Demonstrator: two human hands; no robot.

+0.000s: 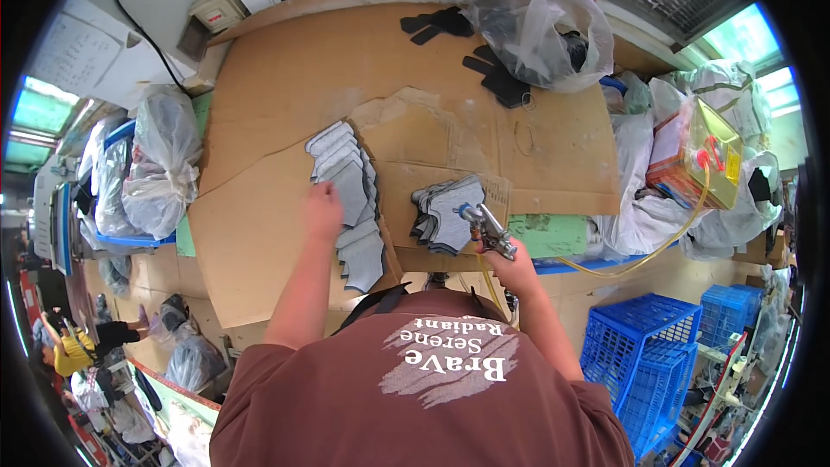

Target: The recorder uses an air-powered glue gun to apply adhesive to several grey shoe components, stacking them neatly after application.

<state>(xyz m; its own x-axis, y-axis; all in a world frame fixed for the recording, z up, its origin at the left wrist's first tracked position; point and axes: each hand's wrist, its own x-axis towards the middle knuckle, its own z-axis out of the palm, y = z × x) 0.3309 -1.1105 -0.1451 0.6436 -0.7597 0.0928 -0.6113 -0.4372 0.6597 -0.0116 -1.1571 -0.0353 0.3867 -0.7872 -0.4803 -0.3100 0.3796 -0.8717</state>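
My right hand (508, 264) is wrapped round a metal spray gun (488, 229) with a blue part at its front. The gun's tip is over a small stack of grey cut pieces with dark edges (450, 216). Further left, a long row of overlapping grey cut pieces (350, 199) runs from far to near on the cardboard. My left hand (324, 210) is closed at the left edge of this row, by its middle. Whatever its fingers may pinch is hidden.
Brown cardboard (285, 78) covers the table. Black cut pieces (497, 78) lie at the back beside a clear plastic bag (549, 39). A yellow hose (640, 268) leads right to an open container (709, 156). Bagged goods (160, 160) flank the left; blue crates (640, 363) stand lower right.
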